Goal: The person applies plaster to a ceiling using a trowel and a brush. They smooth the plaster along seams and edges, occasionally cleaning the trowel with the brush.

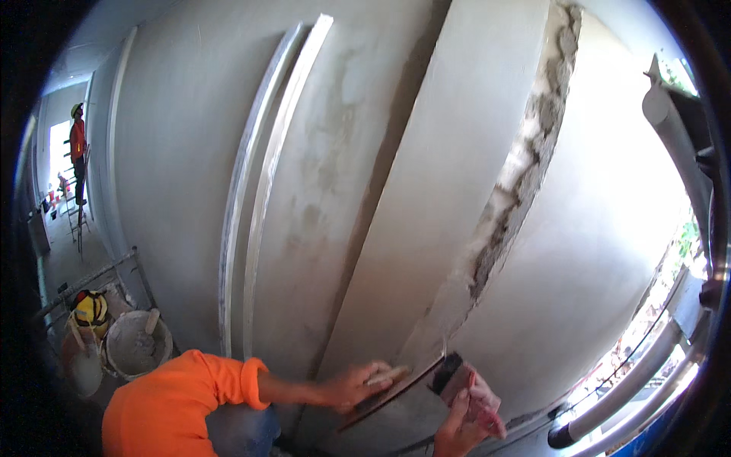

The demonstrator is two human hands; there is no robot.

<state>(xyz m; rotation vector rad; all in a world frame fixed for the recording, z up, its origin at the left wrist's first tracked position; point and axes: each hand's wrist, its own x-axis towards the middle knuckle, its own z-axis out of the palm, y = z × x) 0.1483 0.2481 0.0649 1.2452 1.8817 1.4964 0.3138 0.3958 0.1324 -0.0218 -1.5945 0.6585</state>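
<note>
Two tools meet low on the grey plastered wall (426,190). My left hand (356,385) is wrapped fully around the wooden handle of a long, flat steel plastering trowel (392,392). My right hand (459,428) is closed around the reddish handle of a small dark-bladed putty knife (449,373). The knife's blade touches the trowel's far end, just below the foot of the rough, crumbly unfilled seam (525,167).

I judge this to be the step of passing mortar between knife and trowel before pressing it into the base of that seam. The next move calls for a flat, steady blade and firm pressure along the edge.

My left arm reaches across from the lower left, in an orange sleeve, almost level, with the wrist straight. My right hand comes up from the bottom edge, fingers curled and knuckles towards me.

Well apart on the left stands a white bucket of grey mix (137,346).
</note>
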